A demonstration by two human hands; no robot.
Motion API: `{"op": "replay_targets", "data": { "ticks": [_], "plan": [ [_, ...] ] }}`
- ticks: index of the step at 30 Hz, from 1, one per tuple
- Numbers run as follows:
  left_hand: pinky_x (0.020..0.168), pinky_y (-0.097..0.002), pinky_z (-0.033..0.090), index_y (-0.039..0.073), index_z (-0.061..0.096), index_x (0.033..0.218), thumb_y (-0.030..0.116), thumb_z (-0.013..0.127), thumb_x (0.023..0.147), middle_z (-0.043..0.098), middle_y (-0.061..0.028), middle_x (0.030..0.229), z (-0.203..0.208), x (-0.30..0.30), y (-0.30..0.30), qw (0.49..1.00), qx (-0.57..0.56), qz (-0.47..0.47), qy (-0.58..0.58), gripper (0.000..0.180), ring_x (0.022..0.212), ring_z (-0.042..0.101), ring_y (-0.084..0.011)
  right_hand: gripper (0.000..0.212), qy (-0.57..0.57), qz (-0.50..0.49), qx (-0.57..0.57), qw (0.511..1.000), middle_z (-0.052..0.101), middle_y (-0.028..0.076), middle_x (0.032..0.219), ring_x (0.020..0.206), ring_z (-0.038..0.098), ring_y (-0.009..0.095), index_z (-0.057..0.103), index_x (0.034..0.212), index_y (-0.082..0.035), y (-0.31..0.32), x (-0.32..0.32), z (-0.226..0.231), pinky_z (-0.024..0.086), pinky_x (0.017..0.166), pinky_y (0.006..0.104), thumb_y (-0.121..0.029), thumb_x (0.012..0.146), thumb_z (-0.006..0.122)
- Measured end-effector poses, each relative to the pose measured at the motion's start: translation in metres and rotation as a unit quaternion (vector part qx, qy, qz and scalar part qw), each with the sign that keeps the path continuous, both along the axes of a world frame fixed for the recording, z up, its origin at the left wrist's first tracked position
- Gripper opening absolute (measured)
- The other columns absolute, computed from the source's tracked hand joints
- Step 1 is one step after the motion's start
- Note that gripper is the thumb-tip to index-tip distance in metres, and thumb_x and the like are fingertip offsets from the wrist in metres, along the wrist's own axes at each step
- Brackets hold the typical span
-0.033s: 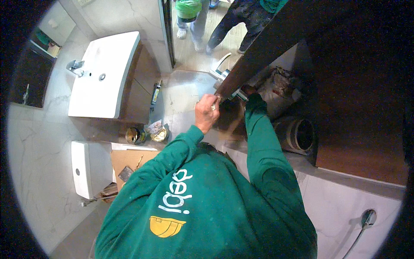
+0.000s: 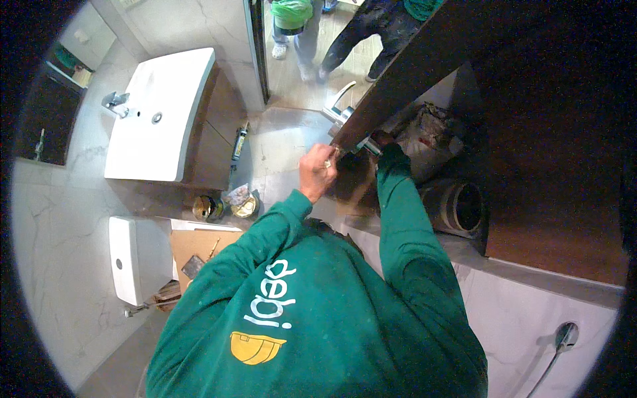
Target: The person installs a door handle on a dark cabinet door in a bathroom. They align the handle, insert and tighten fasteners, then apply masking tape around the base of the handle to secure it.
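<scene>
Dark brown wood fills much of my right side: the door (image 2: 405, 79) stands open at a slant, its free edge toward the wearer, which probably explains why both hands gather there. From where I sit, watching through the head camera, the left hand (image 2: 317, 174) is at that edge, fingers curled and drawn together with the thumb; a small pale bit shows by them, but I cannot tell whether it is pinched or what it is. The right hand (image 2: 383, 140) reaches to the door's other face, beside the inner handle (image 2: 369, 146); it lies so deep in shadow that I cannot tell whether its fingers clamp the metal or rest apart, though I judge that an arm on each side would help steady the panel. On the outer face, the silver lever (image 2: 340, 114) sticks out, clear of the left hand. Behind the door a sack (image 2: 428, 139) and a round bucket (image 2: 458, 207) sit by the wall, perhaps tucked out of the way. A cartridge tube (image 2: 239, 142) stands near the washbasin (image 2: 149, 142) (handy storage, I suppose), while beyond the doorway two people (image 2: 302, 50) stand well apart from these hands.
</scene>
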State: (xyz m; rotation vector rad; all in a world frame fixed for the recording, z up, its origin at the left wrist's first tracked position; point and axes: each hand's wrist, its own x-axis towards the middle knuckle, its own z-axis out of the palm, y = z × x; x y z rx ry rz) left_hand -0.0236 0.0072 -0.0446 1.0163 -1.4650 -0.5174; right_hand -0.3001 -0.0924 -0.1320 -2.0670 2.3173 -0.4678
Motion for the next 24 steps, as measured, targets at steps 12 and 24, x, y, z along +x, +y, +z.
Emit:
{"op": "replay_targets", "data": {
  "ticks": [12,24],
  "plan": [
    [0.052,-0.0256,0.047,-0.001,0.075,0.086,0.024,0.08,0.08,0.069,-0.0035,0.07,0.028,0.025,-0.005,0.913,0.365,-0.05,0.174,0.027,0.056,0.057,-0.0092,0.042,-0.027,0.0,-0.019,0.999,0.06,0.01,0.118,0.1,0.061,0.031,0.058,0.126,-0.012,-0.017,0.011,0.002,0.051,0.079,0.0429,-0.034,0.09,0.061],
    [0.051,-0.0283,0.045,-0.002,0.075,0.081,0.019,0.075,0.081,0.066,-0.0037,0.066,0.027,0.014,-0.011,0.931,0.324,-0.067,0.155,0.021,0.058,0.057,-0.0099,0.04,-0.116,-0.03,-0.088,0.989,0.062,0.01,0.112,0.094,0.063,0.03,0.06,0.122,-0.01,-0.01,0.004,0.005,0.052,0.074,0.0428,-0.032,0.089,0.062]
  ]
}}
